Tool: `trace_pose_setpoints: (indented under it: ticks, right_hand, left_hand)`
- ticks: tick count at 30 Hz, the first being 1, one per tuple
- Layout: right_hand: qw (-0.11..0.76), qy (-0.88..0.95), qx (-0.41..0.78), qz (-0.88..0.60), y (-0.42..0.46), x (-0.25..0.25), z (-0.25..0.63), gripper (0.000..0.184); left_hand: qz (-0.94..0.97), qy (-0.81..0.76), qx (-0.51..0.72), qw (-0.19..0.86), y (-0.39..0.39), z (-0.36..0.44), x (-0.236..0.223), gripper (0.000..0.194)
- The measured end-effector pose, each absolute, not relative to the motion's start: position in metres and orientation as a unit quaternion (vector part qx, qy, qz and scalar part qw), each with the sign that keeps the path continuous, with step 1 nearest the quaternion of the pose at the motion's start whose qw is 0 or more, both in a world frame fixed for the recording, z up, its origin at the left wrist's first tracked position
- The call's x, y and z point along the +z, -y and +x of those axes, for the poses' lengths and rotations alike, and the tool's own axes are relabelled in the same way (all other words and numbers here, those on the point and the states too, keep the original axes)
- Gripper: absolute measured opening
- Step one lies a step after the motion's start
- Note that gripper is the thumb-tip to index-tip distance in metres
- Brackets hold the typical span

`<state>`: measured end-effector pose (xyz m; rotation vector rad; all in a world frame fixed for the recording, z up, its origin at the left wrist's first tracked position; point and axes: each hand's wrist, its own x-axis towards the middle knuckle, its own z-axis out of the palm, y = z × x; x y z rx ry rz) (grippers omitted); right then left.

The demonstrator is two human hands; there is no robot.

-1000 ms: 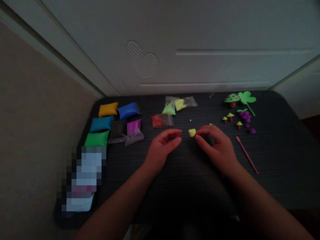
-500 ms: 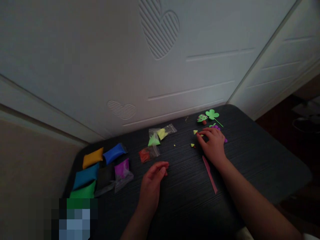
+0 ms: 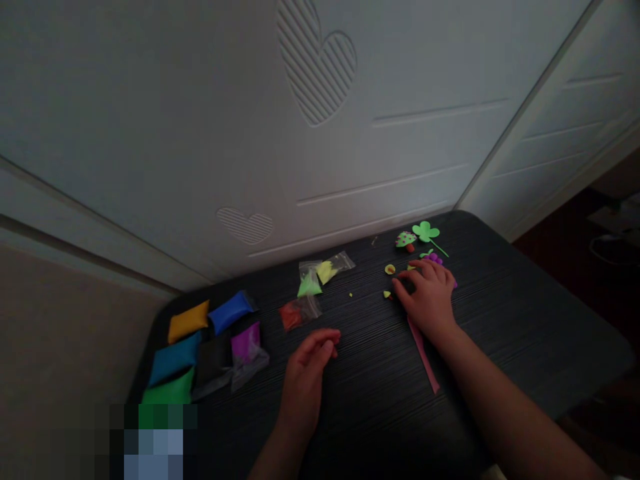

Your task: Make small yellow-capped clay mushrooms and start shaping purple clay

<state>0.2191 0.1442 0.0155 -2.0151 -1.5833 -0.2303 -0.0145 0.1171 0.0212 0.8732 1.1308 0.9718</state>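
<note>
My right hand [image 3: 425,293] is over the right part of the dark table, thumb and index finger apart, with nothing seen between them. Its fingertips are close to a small yellow clay piece [image 3: 411,267], partly covered by the hand. Just left of it lie a round yellow piece with a reddish middle [image 3: 390,269] and another small yellow-and-red piece [image 3: 387,294]. A pink plastic knife [image 3: 424,357] lies below, its upper end under the hand. My left hand [image 3: 310,363] rests near the table's middle with curled fingers and thumb together; whatever they may hold is hidden.
Bags of red [image 3: 291,315], green [image 3: 309,286] and yellow clay [image 3: 327,272] lie mid-table. Several coloured packets, one blue [image 3: 231,312], fill the left side. A clay mushroom [image 3: 405,240], green clover [image 3: 426,232] and purple clay grapes [image 3: 434,259] are at the back right, before a white panel [image 3: 200,133].
My right hand has let go of the reddish bit at the round yellow piece, which now lies uncovered. Its thumb and index finger have spread near another yellow piece. My left hand is nearly unchanged.
</note>
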Motion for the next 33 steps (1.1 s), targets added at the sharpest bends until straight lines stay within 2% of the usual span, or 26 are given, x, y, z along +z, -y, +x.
trace_pose_setpoints:
  ticks: [7, 20, 33]
  right_hand:
    - [0.334, 0.563, -0.062, -0.754, -0.143, 0.02, 0.24, 0.018]
    - [0.189, 0.704, -0.001, -0.685, -0.186, 0.026, 0.255, 0.016]
    - [0.15, 0.75, -0.01, -0.644, -0.193, 0.029, 0.256, 0.017]
  left_hand:
    - [0.383, -0.491, 0.431, 0.654, -0.119, -0.015, 0.02, 0.016]
    - [0.4, -0.482, 0.427, 0.652, -0.12, -0.015, 0.011, 0.019]
    - [0.42, -0.482, 0.421, 0.644, -0.12, -0.015, 0.012, 0.019]
